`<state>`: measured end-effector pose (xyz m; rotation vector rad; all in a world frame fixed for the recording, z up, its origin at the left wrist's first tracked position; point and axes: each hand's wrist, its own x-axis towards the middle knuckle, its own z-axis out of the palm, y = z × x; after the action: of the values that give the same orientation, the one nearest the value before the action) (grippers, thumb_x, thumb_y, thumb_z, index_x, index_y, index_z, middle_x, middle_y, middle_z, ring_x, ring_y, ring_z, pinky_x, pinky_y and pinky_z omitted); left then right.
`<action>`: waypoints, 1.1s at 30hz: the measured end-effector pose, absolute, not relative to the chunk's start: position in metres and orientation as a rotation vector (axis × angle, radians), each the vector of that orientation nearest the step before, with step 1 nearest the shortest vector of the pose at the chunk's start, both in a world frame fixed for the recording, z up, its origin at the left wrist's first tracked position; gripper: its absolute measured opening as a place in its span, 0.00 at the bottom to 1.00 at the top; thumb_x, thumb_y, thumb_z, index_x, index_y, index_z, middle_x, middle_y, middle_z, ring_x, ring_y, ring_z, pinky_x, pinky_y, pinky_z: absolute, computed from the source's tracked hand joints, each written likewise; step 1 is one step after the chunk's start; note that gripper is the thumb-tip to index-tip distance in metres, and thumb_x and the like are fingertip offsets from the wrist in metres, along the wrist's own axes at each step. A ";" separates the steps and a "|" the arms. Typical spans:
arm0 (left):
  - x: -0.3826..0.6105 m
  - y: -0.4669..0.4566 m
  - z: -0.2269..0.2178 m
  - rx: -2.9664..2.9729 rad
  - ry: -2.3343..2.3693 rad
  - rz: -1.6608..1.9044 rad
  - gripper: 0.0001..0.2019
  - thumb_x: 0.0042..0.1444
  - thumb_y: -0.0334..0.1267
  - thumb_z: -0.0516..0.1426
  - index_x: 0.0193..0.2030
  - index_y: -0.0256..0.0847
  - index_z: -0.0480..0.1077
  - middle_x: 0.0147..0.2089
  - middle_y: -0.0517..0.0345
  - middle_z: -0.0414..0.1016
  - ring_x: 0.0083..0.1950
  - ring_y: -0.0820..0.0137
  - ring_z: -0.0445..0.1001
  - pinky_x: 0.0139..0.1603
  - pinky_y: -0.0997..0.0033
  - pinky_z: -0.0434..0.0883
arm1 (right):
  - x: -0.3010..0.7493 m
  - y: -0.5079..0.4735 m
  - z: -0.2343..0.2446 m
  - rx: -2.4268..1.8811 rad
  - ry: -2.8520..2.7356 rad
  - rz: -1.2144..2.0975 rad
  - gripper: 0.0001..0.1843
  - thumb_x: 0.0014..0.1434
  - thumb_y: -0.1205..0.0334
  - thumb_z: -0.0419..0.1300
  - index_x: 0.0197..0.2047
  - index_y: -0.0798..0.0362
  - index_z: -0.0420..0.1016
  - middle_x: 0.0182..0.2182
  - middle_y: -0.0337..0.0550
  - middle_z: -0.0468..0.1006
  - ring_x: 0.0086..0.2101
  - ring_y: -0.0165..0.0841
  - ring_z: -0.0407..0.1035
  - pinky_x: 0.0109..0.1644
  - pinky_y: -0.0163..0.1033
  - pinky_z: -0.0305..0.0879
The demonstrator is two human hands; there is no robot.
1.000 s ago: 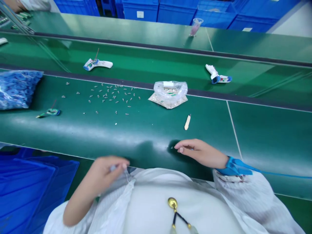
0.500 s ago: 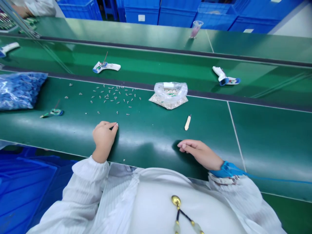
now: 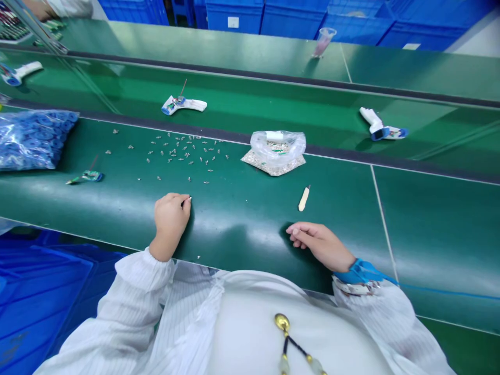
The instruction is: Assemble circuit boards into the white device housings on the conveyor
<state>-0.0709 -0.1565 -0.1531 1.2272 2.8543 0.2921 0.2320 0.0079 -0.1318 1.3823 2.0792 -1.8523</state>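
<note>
My left hand point(image 3: 172, 216) is closed in a pinch above the green work surface, thumb and forefinger on a small pale part point(image 3: 190, 198), too small to make out fully. Farther back lie several small metal parts point(image 3: 186, 148), scattered loosely. My right hand point(image 3: 312, 240) rests at the front of the surface, fingers loosely bent and apart, with nothing visible in it. A blue band circles that wrist. Just beyond this hand lies a small tool with a cream handle point(image 3: 303, 199) and a thin dark tip. An open clear bag point(image 3: 275, 156) of small parts stands behind it.
A bag of blue pieces point(image 3: 35, 140) and a small circuit board point(image 3: 92, 176) lie at left. On the sunken green belt point(image 3: 273, 112) are white gun-shaped housings point(image 3: 193, 105). A plastic cup point(image 3: 324, 42) stands beyond. Another person's arm point(image 3: 70, 8) shows top left.
The white housings on the belt have shifted right relative to the work surface. The view has turned slightly. My left hand keeps its pinch, and my right hand stays almost where it was.
</note>
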 end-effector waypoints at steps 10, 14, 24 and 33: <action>-0.071 -0.156 -0.160 1.237 2.886 0.265 0.10 0.61 0.42 0.56 0.44 0.37 0.71 0.45 0.54 0.75 0.45 0.66 0.74 0.49 0.56 0.71 | 0.232 0.005 -0.136 1.395 2.123 -1.863 0.23 0.49 0.43 0.57 0.33 0.56 0.76 0.24 0.42 0.74 0.25 0.30 0.68 0.29 0.36 0.64; -0.073 -0.157 -0.163 1.305 2.907 0.293 0.11 0.61 0.42 0.56 0.44 0.37 0.71 0.45 0.54 0.75 0.44 0.67 0.74 0.47 0.57 0.72 | 0.231 0.004 -0.137 1.363 2.204 -1.845 0.21 0.50 0.45 0.55 0.32 0.56 0.75 0.23 0.43 0.74 0.24 0.31 0.68 0.28 0.36 0.64; -0.078 -0.154 -0.166 1.360 2.860 0.390 0.11 0.61 0.42 0.55 0.45 0.38 0.71 0.46 0.53 0.74 0.45 0.66 0.74 0.47 0.57 0.73 | 0.200 -0.024 -0.142 1.081 2.605 -1.479 0.14 0.56 0.58 0.52 0.33 0.53 0.77 0.28 0.44 0.78 0.28 0.32 0.70 0.34 0.37 0.65; -0.082 -0.157 -0.161 1.164 2.906 0.575 0.11 0.61 0.41 0.56 0.44 0.37 0.71 0.45 0.54 0.74 0.45 0.66 0.74 0.46 0.58 0.73 | 0.103 -0.094 -0.154 0.151 2.883 -1.152 0.17 0.54 0.61 0.61 0.48 0.52 0.78 0.41 0.49 0.79 0.42 0.38 0.70 0.51 0.40 0.62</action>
<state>-0.0823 -0.1572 -0.1614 1.1638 2.9061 0.5749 0.1034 -0.0945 -0.1535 0.1510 2.8825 -1.1518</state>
